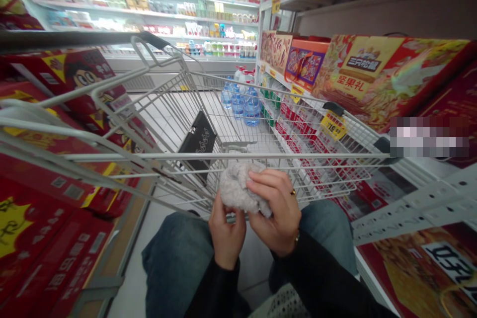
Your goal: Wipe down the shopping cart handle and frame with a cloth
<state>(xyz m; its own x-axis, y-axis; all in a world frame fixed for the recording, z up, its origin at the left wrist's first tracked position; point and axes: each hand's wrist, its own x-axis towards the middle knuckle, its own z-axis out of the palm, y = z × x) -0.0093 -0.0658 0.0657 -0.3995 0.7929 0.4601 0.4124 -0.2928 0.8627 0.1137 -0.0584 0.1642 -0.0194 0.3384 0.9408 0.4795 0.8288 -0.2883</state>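
Fingers (261, 184) of both hands curl around a fuzzy grey fleece bundle (238, 189), gripped between the left hand (226, 233) and right hand (274, 211) at 12 o'clock, just below the near rail of a wire shopping cart (298, 156), above the knees of the person's jeans (179, 253).

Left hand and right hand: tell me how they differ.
The right hand wears a gold ring; the left hand shows none. The right hand lies across the top of the grey fuzzy bundle, while the left hand holds it from below. Both hands touch the bundle and come out of black sleeves.
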